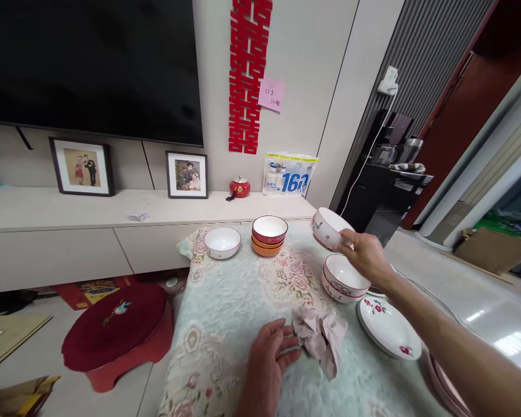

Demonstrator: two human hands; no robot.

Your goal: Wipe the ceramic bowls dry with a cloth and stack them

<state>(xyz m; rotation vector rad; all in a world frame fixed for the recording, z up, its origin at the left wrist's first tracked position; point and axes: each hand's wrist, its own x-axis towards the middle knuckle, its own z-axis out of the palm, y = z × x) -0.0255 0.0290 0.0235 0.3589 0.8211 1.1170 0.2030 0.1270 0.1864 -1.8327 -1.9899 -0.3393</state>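
My right hand (pixel 364 255) grips a white bowl (pixel 325 229) with a pink rim by its near edge and holds it tilted in the air. Below it stands a stack of white bowls (pixel 342 278) with red rims. My left hand (pixel 273 353) lies low over the table, fingers apart and holding nothing. Close to its fingertips is a crumpled pinkish-grey cloth (pixel 321 336). Farther back on the table are a single white bowl (pixel 222 242) and a stack of red and orange bowls (pixel 269 234).
A floral tablecloth (pixel 238 307) covers the table. White plates (pixel 391 327) with red flowers sit along the right side, near a pink dish (pixel 443 382). Behind, a ledge (pixel 156 211) carries framed photos, a red jar (pixel 239 187) and a plastic pack (pixel 289 175). A red stool (pixel 117 330) stands left.
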